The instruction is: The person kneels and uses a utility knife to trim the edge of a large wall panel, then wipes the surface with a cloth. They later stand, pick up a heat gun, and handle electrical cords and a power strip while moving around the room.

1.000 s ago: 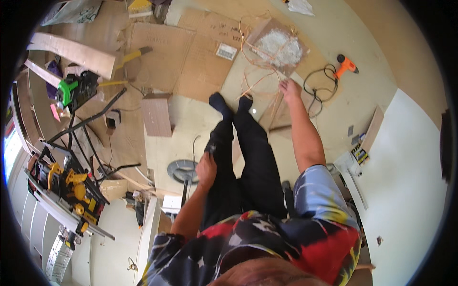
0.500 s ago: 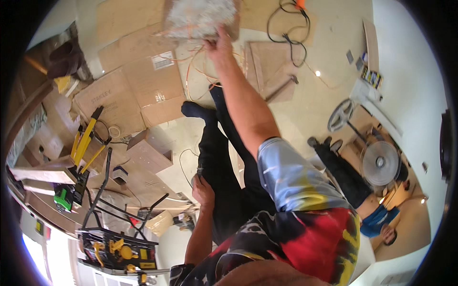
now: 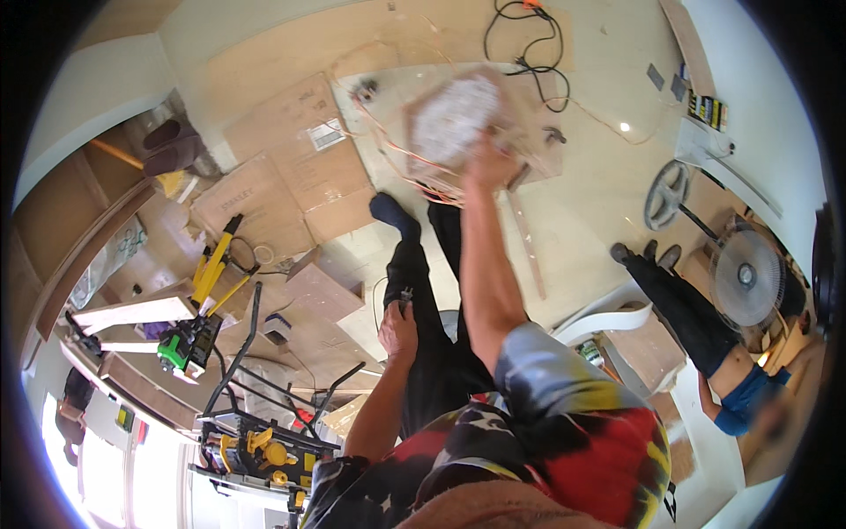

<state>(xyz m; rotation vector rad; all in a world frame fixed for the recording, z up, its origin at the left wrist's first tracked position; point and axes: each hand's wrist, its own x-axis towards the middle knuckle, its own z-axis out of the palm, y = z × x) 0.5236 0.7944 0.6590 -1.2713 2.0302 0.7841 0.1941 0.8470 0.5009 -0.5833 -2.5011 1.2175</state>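
My right hand [image 3: 490,166], blurred by motion, grips the near edge of a square brown-edged piece [image 3: 458,116] with a white, crumpled-looking middle. Thin orange and pale cords [image 3: 412,160] trail from its left side toward my feet. Its fingers are partly lost in the smear, but they appear closed on that edge. Close to my left thigh, my left hand [image 3: 398,331] is closed around a small dark plug [image 3: 405,298]. The plug points away from me, and a thin cord loops beside it.
Flattened cardboard [image 3: 295,159] covers the floor ahead left. A black cable [image 3: 538,66] lies at the far side. Leftward stand a yellow-and-black tool [image 3: 214,260], a green-ended tool [image 3: 181,353] and a black metal stand [image 3: 256,353]. Rightward, another person [image 3: 696,309] lies by a fan [image 3: 746,275].
My right hand has drawn the square piece from the far edge nearer to me and rightward, its cords following. The left hand keeps the plug by my thigh. The whole view has shifted.
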